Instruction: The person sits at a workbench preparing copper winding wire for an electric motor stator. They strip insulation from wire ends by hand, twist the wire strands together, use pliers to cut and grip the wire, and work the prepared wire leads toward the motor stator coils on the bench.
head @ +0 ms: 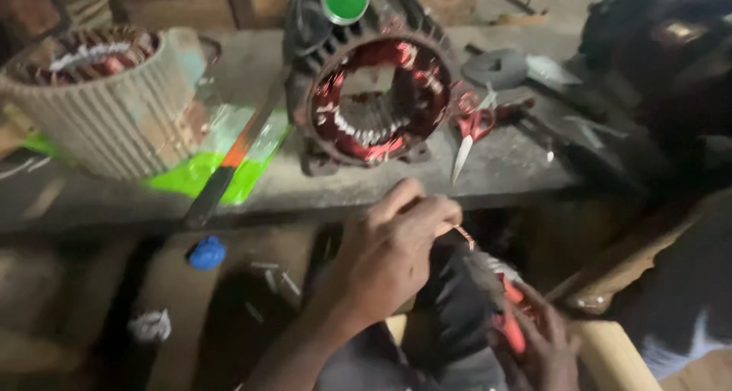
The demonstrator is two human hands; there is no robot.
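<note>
Right hand (543,345): lowest in our view and nearest the lens; it grips a red-handled tool (509,324), probably pliers, though blur keeps us from naming it surely. Fingers closed round the handles.
Left hand (396,250): closed in a pinch, fingertips pressed on a thin copper wire (462,234) that shows just past the knuckles.
Wire position: touching the left hand's fingertips, just above the red-handled tool, below the front edge of the table (503,170). How far it runs on we cannot tell; the hand hides the rest.
Wire handling (our judgement): light, springy, bends easily and keeps a kink; the enamel coat looks smooth, so likely slippery and easy to scratch. We judge the best hold is a fingertip pinch close to the free end, tool jaws kept off the coat.
Dark cloth (457,315): between the two hands, under the wire; soft, it seems to cover the person's lap.
Motor stator (374,101): on the table, well above the hands, dark ribbed housing, red-copper windings ringing the bore. Looks heavy and rigid; windings fragile.
Second stator (107,93): pale ribbed housing, far left on the table, well apart from the hands.
Scissors (473,131): red handles, blades pointing toward the table edge, just right of the dark stator.
Green sheet (206,170): flat on the table, between the two stators.
</note>
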